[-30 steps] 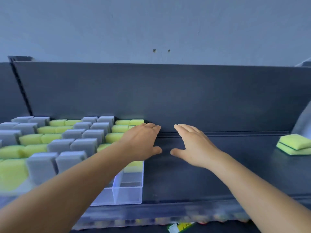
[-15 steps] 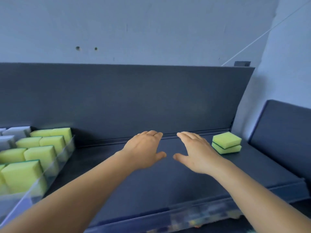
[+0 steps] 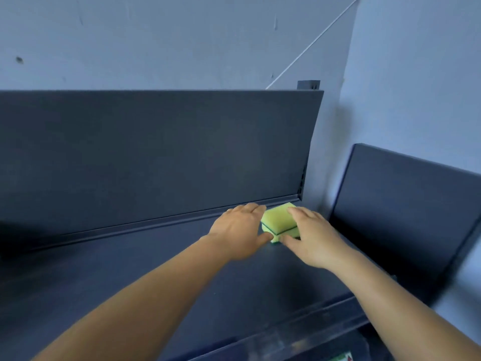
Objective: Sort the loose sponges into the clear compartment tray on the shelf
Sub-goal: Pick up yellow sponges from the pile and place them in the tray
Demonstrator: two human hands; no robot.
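Note:
Two yellow-green sponges [image 3: 279,220] with dark green scouring layers lie stacked on the dark shelf [image 3: 161,259], near its back right corner. My left hand [image 3: 239,234] rests against the stack's left side, fingers spread, thumb at the front edge. My right hand [image 3: 309,235] covers the stack's right side, fingers lying on the top sponge, thumb at the front of the lower one. Neither hand has closed around the stack, and it sits on the shelf. The clear compartment tray is out of view.
The shelf's dark back panel [image 3: 156,152] rises behind the sponges. A dark side panel [image 3: 406,204] stands to the right. A clear strip [image 3: 273,342] runs along the shelf's front edge. A pale wall is behind.
The view swung right, so the tray with its grey and green sponges left the frame. Both hands moved right across the shelf and now touch the sponge stack from either side.

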